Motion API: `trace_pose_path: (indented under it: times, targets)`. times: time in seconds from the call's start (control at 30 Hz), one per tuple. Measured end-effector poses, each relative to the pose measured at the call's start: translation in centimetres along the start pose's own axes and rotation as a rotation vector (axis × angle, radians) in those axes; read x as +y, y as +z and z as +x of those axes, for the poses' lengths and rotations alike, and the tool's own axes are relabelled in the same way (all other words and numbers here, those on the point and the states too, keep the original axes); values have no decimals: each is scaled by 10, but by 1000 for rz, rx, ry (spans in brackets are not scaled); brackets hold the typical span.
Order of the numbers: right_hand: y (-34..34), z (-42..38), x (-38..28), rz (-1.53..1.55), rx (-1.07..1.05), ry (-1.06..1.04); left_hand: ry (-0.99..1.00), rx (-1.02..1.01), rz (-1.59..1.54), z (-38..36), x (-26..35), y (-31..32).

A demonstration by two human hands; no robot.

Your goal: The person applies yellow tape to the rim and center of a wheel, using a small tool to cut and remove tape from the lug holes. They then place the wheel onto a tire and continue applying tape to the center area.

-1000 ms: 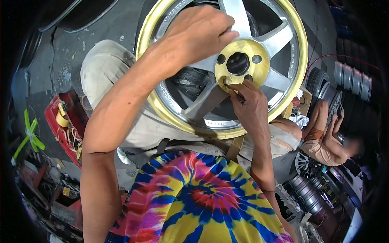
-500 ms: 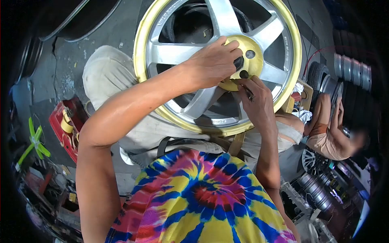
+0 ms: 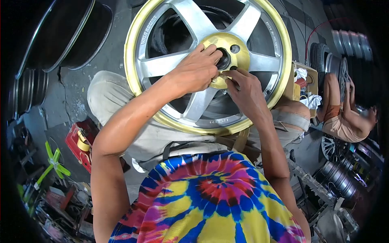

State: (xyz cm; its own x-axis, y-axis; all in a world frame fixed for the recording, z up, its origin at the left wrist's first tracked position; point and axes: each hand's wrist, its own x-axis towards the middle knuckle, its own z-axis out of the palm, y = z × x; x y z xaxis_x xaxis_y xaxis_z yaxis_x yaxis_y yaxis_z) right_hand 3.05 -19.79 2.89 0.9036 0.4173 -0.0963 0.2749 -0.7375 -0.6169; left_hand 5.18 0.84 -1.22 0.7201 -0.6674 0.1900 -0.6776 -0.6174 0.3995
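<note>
A silver spoked wheel rim (image 3: 194, 19) with yellow masking around its outer edge and over its hub lies across my lap. My left hand (image 3: 199, 71) rests on the left side of the yellow-covered hub (image 3: 242, 60), its fingers bent at the edge of the dark centre hole. Against the lower part of the hub, my right hand (image 3: 246, 87) has thumb and fingers pinched together close to my left fingertips. Whatever lies between those right fingers is too small to name.
A red toolbox (image 3: 77, 139) with a yellow tape roll stands at the left, near a green star-shaped object (image 3: 53, 161). Large rims (image 3: 60, 32) lie upper left. An open box (image 3: 310, 79) is at the right, and beyond it another person (image 3: 344, 121) sits by a wheel.
The view has shifted, and the rim appears further left and turned a little. My left hand has moved slightly down the hub; my right hand remains beside it at the lower hub.
</note>
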Motion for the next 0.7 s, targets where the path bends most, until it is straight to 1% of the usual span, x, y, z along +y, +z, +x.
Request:
trace_pose_path:
  times: [0.1,0.2,0.4,0.5,0.57,0.6,0.67,0.7]
  targets:
    - [1,-1,1,-18,15,-13,-40,-64,-24,1,3,-5]
    - [3,1,1,-60,-12,-37,-8,-11,-3,0,-1,0]
    - [12,-3,0,-164,5,-61,-2,-10,0,-2,-2,5]
    - [18,1,-4,-195,10,-7,0,0,22,-2,-2,8]
    - [19,6,-8,-176,-29,101,-2,-5,32,-1,-3,7]
    - [20,7,-10,-177,-29,99,-1,-16,39,-2,-3,7]
    - [19,6,-14,-39,0,178,-1,-11,32,-2,-2,8]
    - [16,5,-18,-40,0,178,1,-9,25,-2,-3,8]
